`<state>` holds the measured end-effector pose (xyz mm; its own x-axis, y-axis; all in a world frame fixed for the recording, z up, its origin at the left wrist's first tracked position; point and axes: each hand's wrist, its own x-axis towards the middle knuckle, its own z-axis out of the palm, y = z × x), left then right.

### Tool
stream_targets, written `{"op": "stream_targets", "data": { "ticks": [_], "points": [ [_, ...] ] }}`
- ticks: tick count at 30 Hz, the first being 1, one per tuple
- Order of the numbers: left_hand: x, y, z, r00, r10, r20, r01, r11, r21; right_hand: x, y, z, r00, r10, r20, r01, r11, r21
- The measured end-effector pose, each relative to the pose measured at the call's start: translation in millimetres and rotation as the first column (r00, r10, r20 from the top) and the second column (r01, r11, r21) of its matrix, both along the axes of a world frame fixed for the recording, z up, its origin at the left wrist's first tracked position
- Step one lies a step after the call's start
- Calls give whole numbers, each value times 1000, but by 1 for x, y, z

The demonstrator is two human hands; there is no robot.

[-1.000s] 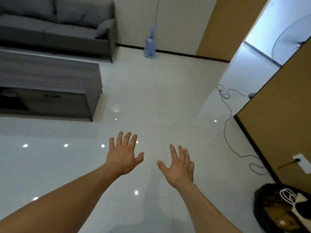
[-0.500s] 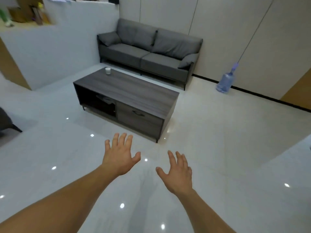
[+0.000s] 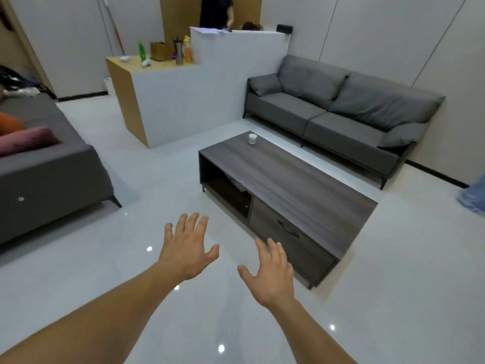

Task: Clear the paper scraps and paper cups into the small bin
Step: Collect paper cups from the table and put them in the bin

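A single white paper cup [image 3: 252, 139] stands upright on the far end of the dark wooden coffee table [image 3: 301, 177]. My left hand [image 3: 187, 246] and my right hand [image 3: 271, 274] are stretched out over the glossy floor in front of the table's near end, fingers spread, holding nothing. Both are far from the cup. No paper scraps and no small bin show in this view.
A grey sofa [image 3: 338, 114] stands behind the table and another grey sofa [image 3: 44, 164] at the left. A white counter [image 3: 189, 95] with bottles lies beyond, a person behind it. A blue water jug [image 3: 473, 198] sits at the right edge.
The view has swung left: the coffee table, cup, counter and left sofa came into sight, the doorway and black bag left it. Both hands stay spread and empty.
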<state>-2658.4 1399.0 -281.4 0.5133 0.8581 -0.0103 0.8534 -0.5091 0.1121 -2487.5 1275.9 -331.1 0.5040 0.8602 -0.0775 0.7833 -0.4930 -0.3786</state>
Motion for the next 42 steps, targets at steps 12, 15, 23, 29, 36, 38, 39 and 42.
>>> {"op": "stream_targets", "data": {
  "ticks": [12, 15, 23, 29, 36, 38, 39, 42],
  "points": [
    [36, 240, -25, 999, 36, 23, -35, 998, -50, 56, 236, -11, 998, 56, 14, -54, 995, -89],
    [52, 306, -22, 999, -11, 42, 13, 998, -67, 78, 289, -2, 999, 16, 35, -12, 992, -124],
    [112, 457, -20, 989, -109, 97, 115, 992, -57, 120, 424, 2, 995, -89, 33, 92, 990, -104],
    [174, 565, -32, 988, -109, 113, 115, 992, -44, 184, 542, -4, 996, -79, 38, 83, 991, -106],
    [230, 684, -30, 995, -32, 90, 39, 997, -71, 256, 685, 5, 999, 24, 32, -21, 995, -94],
    [242, 713, -28, 997, -49, 68, 55, 995, -88, 268, 718, 5, 999, 27, 20, -25, 993, -119],
    [249, 728, -31, 996, -46, 77, 52, 995, -83, 272, 733, 2, 1000, 25, 12, -24, 994, -109],
    [270, 782, -38, 996, -49, 74, 57, 992, -109, 286, 787, -8, 1000, 17, -8, -18, 993, -118]
  ]
}}
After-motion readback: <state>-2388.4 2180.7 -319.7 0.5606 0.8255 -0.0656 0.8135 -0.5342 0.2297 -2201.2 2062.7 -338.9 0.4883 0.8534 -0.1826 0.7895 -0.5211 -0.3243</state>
